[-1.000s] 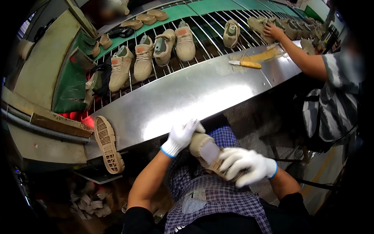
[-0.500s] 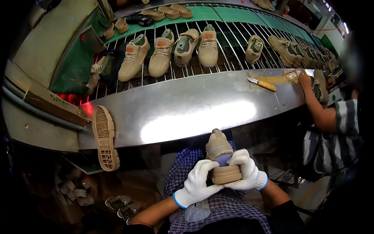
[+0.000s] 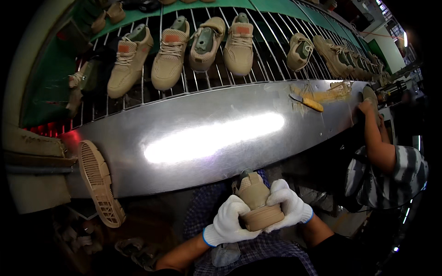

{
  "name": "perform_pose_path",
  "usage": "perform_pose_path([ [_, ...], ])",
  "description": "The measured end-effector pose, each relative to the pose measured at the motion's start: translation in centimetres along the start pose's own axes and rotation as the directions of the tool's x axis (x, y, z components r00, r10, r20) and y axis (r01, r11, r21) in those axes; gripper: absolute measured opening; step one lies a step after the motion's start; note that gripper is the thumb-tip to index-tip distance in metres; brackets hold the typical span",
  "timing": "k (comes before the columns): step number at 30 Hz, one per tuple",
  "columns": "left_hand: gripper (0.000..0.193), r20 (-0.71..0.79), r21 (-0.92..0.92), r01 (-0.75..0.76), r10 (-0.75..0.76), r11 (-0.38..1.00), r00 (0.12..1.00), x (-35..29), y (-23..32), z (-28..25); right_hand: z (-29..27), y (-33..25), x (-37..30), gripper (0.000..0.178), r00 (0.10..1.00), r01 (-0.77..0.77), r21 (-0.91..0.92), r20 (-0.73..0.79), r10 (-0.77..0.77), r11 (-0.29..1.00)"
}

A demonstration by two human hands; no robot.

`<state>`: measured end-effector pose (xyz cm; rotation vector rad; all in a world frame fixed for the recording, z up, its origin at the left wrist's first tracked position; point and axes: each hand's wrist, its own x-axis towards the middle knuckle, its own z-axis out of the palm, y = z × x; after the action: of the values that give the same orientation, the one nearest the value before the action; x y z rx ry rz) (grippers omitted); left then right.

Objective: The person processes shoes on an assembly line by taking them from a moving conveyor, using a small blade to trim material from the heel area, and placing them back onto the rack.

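Note:
A tan shoe upper (image 3: 254,191) points away from me over my lap, its heel facing me and a dark green last showing at its top. At its heel end sits a thick tan sole (image 3: 264,218), which appears to touch the upper. Gripping the left side of the heel, my left hand (image 3: 228,221) wears a white knit glove with its fingers curled round the sole. My right hand (image 3: 289,203), gloved the same way, closes on the right side, thumb near the seam between sole and upper. The shoe's forward part is mostly hidden.
Beyond my lap runs a metal ledge (image 3: 184,172). A loose tan sole (image 3: 99,179) overhangs its left end; a yellow-handled knife (image 3: 308,102) lies toward the right. Several tan shoes stand on the bar rack (image 3: 271,62) behind. A co-worker's arm (image 3: 380,147) reaches in at right.
The view has shifted, bringing the rack and ledge nearer. The sole's heel now sits closer against the upper, covering the bluish strip. At right, the co-worker's hand has moved onto a shoe.

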<state>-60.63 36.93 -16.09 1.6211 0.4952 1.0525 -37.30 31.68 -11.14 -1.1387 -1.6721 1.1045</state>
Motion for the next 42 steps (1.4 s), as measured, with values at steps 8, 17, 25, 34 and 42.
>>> perform_pose_path([
  [8,0.064,-0.004,-0.134,0.137,-0.139,0.981,0.99,0.5,-0.7,-0.4,-0.9,0.1,2.0,0.074,0.988,-0.141,0.041,0.072,0.138,0.989],
  [17,0.069,0.042,-0.127,0.141,-0.137,0.982,0.99,0.3,-1.6,-1.5,-0.8,0.8,2.6,0.081,0.981,-0.146,0.011,0.133,0.143,0.989],
  [25,0.121,0.126,-0.078,0.353,-0.342,0.932,0.931,-0.4,-1.3,-2.2,-2.3,-0.3,2.0,0.14,0.769,-0.543,-0.293,0.205,0.606,0.787],
  [34,0.101,0.375,0.075,0.508,-0.496,0.858,0.783,3.8,0.9,-8.4,4.9,7.3,2.0,0.093,0.789,-0.367,-0.422,0.33,0.518,0.829],
  [42,0.072,-0.039,-0.436,0.378,-0.437,0.817,0.898,12.2,9.3,-10.7,-0.4,5.6,13.8,0.041,0.999,-0.005,0.016,0.041,0.004,1.0],
])
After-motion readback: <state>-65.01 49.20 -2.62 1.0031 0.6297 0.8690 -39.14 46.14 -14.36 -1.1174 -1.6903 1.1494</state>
